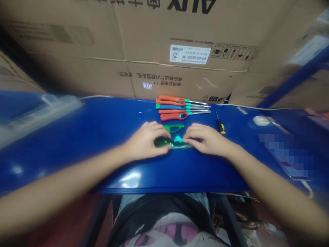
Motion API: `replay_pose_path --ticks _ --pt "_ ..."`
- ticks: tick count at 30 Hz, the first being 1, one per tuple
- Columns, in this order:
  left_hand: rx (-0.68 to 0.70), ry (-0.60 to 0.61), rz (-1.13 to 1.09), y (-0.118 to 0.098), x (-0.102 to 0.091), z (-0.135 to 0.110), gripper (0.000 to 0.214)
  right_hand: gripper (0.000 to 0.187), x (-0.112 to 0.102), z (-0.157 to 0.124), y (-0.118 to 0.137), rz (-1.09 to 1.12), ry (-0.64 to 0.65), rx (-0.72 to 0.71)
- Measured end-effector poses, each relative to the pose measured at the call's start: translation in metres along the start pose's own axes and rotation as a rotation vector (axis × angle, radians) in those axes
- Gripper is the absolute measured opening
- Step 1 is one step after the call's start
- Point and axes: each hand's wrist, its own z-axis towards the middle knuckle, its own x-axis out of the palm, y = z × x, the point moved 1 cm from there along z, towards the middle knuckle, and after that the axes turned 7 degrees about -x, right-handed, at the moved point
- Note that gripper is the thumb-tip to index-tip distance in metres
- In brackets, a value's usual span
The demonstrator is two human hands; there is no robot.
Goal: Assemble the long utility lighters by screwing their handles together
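My left hand (149, 140) is closed around the green handle (161, 141) of an opened utility lighter, thumb on the near side and fingers over the far side. From the handle a thin metal tube (181, 147) runs right, under my right hand (203, 138). My right thumb and fingertips pinch the edge of a small teal plastic part (178, 138) at the front of the handle. Just beyond my hands lies a loose green handle shell (175, 128) with a trigger opening. The inside of the handle is partly hidden by my fingers.
Several utility lighters (173, 116), mostly orange-red and one blue, lie behind the shell. A black and yellow screwdriver (221, 127) is right of them. Farther right are a white rounded object (261, 120) and a phone-like device (288, 154) with a cable. A cardboard box (102, 68) backs the blue table (77, 137).
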Motion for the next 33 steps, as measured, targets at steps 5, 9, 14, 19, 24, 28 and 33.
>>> replay_pose_path --ticks 5,9,14,19,24,28,33 --pt "0.021 0.101 0.069 0.0 -0.002 -0.002 0.028 0.016 0.001 -0.003 -0.002 0.01 0.072 0.007" --pt "0.056 0.145 0.029 0.004 0.002 -0.001 0.025 0.014 0.006 -0.002 -0.003 0.019 0.077 0.021" --pt "0.082 0.128 -0.048 0.008 0.006 0.0 0.025 0.013 0.012 0.0 -0.002 0.057 0.039 -0.002" --pt "0.032 0.13 -0.118 0.009 0.007 0.0 0.025 0.015 0.014 0.001 -0.001 0.078 -0.021 -0.082" --pt "-0.036 0.145 -0.156 0.009 0.008 0.001 0.026 0.017 0.015 0.002 0.001 0.032 -0.045 -0.146" --pt "-0.063 0.157 -0.169 0.009 0.009 0.002 0.026 0.019 0.015 0.002 0.002 -0.012 -0.017 -0.159" --pt "-0.073 0.159 -0.169 0.008 0.009 0.003 0.026 0.02 0.014 0.001 0.003 -0.048 0.024 -0.14"
